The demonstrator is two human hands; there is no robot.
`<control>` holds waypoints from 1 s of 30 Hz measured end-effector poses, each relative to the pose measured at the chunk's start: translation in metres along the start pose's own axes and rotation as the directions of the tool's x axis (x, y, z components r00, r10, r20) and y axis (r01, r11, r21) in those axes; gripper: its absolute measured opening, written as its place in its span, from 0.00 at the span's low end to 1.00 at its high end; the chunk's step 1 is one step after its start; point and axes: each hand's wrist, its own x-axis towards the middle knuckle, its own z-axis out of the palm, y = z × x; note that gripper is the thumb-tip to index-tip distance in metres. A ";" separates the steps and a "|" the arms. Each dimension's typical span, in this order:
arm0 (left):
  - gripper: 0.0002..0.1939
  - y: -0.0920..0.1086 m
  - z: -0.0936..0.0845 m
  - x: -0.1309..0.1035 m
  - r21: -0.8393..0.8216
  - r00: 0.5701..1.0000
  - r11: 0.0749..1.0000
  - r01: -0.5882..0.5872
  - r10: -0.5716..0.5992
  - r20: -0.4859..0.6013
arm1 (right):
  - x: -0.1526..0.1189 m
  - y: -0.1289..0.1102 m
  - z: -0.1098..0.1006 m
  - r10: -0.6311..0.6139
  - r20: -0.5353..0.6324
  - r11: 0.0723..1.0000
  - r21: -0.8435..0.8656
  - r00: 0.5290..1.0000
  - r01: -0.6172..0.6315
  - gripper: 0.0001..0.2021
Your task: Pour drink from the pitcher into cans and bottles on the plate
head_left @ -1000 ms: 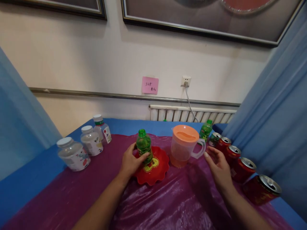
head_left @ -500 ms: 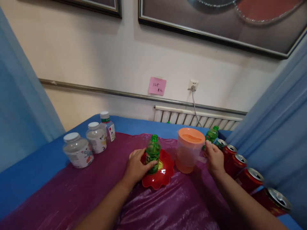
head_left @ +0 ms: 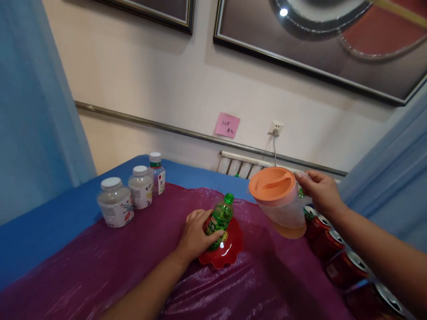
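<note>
Left hand (head_left: 199, 233): I see it closed round the bottle (head_left: 220, 218), thumb across the front, the other fingertips hidden behind
Squeeze: firm but light, I judge, since thin plastic probably dents under pressure
Right hand (head_left: 322, 192): I see the fingers curled tight on the handle of the jug (head_left: 283, 210), covering most of it
Jug: to the right of the bottle, apart from it, tilted with its top toward the bottle; it looks lifted
Liquid (head_left: 291, 230): low in the jug, so I would turn the wrist slowly and watch it run
Lid (head_left: 271, 184): on the jug; I would check where its opening faces before tipping further
Bottle: standing on the plate (head_left: 235, 246), its mouth looking uncapped; I would hold it upright there
Cans (head_left: 342, 271): lined up below my right forearm, so I favour a high elbow
Jars (head_left: 115, 207): well apart, far left
</note>
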 end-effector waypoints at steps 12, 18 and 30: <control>0.31 0.010 0.000 -0.005 -0.044 0.999 0.998 -0.033 0.035 0.033 | 0.018 -0.034 0.008 -0.117 0.108 0.965 -0.221 0.987 0.138 0.28; 0.31 0.014 -0.001 -0.006 -0.063 0.998 0.997 -0.040 0.043 0.048 | 0.016 -0.045 0.017 -0.133 0.165 0.962 -0.216 0.977 0.168 0.30; 0.31 0.014 -0.002 -0.007 -0.086 0.998 0.995 -0.046 0.049 0.039 | 0.016 -0.056 0.016 -0.196 0.228 0.919 -0.296 0.954 0.259 0.30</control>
